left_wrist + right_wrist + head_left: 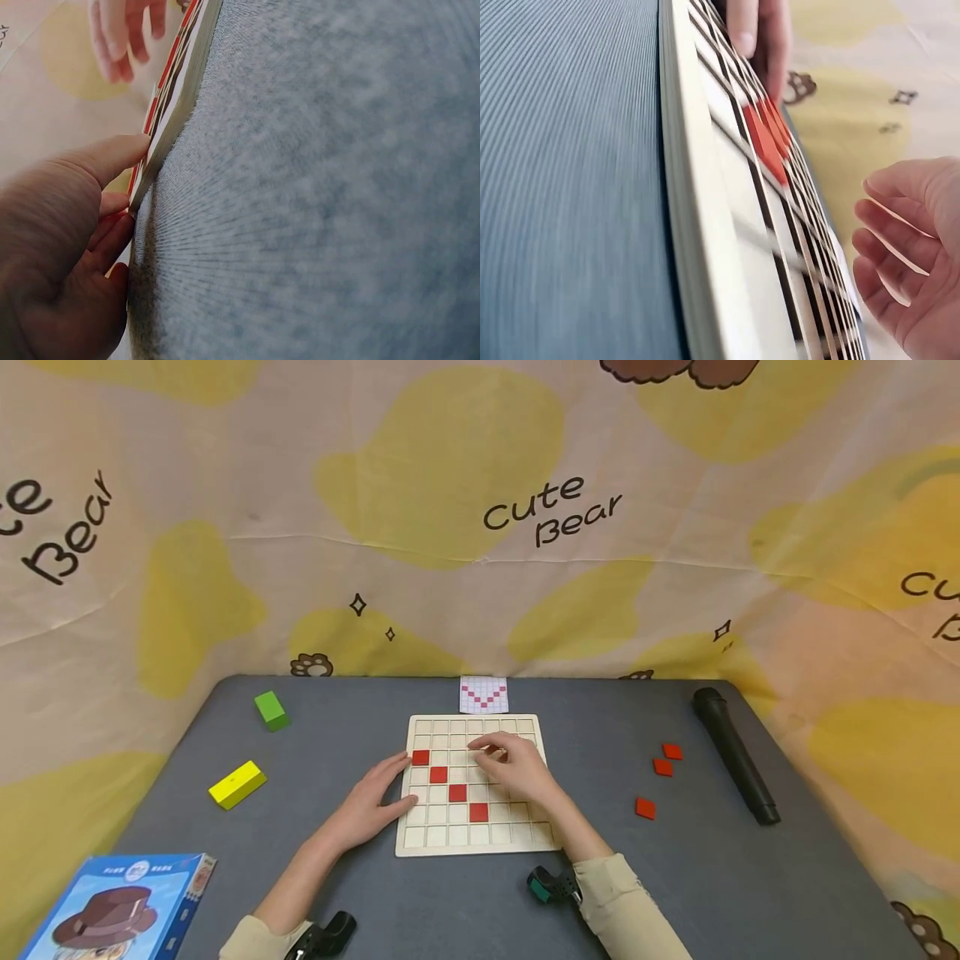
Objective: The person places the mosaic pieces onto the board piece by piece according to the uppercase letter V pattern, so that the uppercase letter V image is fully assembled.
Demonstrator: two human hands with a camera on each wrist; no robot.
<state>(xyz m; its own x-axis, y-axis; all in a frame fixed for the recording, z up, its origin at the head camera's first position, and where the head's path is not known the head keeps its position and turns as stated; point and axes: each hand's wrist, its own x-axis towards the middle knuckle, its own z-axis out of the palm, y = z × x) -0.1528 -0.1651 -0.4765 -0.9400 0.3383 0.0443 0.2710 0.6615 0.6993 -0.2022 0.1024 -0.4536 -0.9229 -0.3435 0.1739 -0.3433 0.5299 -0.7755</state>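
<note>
A pale square grid board (437, 836) lies on the table, with several red square tiles (457, 792) set in its cells, stepping down diagonally from the left. My left hand (365, 803) rests at the board's left edge, thumb and fingers spread apart; in the left wrist view its thumb (124, 156) touches the rim. My right hand (517, 766) is over the board's right half, fingers loosely bent. Nothing shows between those fingers (892, 232) in the right wrist view, where the hand is raised off the grid.
Behind the board is a small pattern card (483, 696) with a pink V. Three loose red tiles (645, 808) lie to the right, beside a black microphone (737, 756). On the left are a green block (272, 711), a yellow block (237, 785) and a blue box (120, 906).
</note>
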